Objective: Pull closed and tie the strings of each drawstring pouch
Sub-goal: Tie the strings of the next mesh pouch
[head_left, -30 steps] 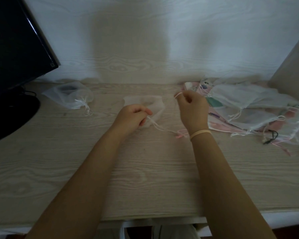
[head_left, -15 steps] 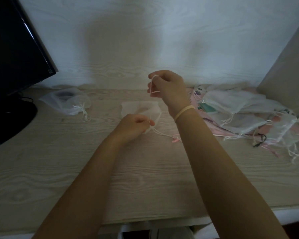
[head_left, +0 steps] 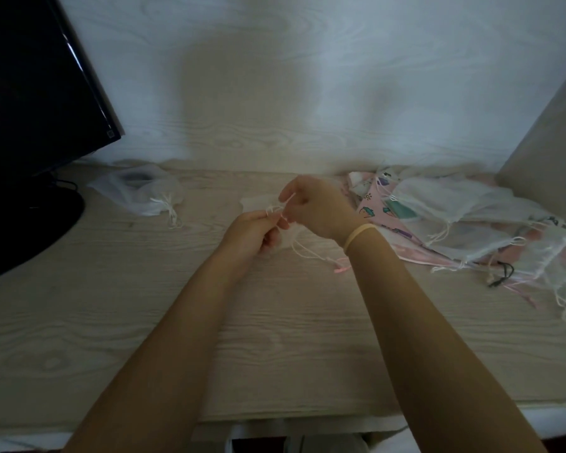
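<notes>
A sheer white drawstring pouch point(head_left: 258, 204) lies on the wooden desk point(head_left: 275, 322) at mid-table, mostly hidden behind my hands. My left hand point(head_left: 249, 233) pinches its white drawstring point(head_left: 303, 251) near the pouch mouth. My right hand point(head_left: 317, 207) pinches another length of the same string just above, its fingers touching my left. The loose string ends trail toward me to a pink tip point(head_left: 340, 269). A tied sheer pouch point(head_left: 141, 194) lies at the left. A heap of untied pouches point(head_left: 464, 220) sits at the right.
A dark monitor point(head_left: 36, 93) on its round base point(head_left: 23, 230) fills the left. A white wall runs behind the desk. A grey panel point(head_left: 549, 138) rises at the far right. A black cord point(head_left: 504, 273) lies in the heap.
My right hand has come down from its raised position by the wall to meet my left hand at the pouch mouth, bringing the string with it. My left hand has stayed put.
</notes>
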`<action>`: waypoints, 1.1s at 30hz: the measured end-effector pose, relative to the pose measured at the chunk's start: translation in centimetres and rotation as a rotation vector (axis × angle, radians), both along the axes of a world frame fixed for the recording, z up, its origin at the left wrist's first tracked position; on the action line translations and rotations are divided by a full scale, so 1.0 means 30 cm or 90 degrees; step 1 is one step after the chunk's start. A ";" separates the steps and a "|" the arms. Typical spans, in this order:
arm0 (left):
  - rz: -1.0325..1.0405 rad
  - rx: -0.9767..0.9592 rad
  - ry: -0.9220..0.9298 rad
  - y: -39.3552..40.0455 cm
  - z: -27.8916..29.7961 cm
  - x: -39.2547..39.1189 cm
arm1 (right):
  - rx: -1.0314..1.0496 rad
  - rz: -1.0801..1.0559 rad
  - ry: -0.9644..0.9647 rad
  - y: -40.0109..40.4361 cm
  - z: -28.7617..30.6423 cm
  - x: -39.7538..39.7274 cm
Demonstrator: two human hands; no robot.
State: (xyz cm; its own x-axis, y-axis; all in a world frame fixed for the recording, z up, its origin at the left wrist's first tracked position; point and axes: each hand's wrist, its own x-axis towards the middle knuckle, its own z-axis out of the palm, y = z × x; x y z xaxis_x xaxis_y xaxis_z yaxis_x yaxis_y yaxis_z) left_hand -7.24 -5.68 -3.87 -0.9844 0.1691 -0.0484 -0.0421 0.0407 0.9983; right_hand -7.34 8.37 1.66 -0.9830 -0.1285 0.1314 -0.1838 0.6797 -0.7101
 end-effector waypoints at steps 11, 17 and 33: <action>0.059 0.012 0.046 -0.013 0.003 0.001 | -0.009 -0.009 0.009 0.001 -0.079 0.029; 0.099 0.001 0.057 -0.006 0.012 0.013 | -0.077 -0.062 0.051 0.031 -0.082 0.033; 0.071 0.040 0.020 -0.028 0.016 -0.003 | -0.187 -0.016 -0.048 0.009 -0.100 0.068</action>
State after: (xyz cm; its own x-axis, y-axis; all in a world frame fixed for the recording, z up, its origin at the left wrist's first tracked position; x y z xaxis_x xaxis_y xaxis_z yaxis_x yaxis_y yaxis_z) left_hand -7.32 -6.50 -3.38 -0.9981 0.0602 -0.0104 -0.0119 -0.0245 0.9996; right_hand -5.30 8.64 -1.35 -0.9937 -0.0715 0.0864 -0.1094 0.4469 -0.8879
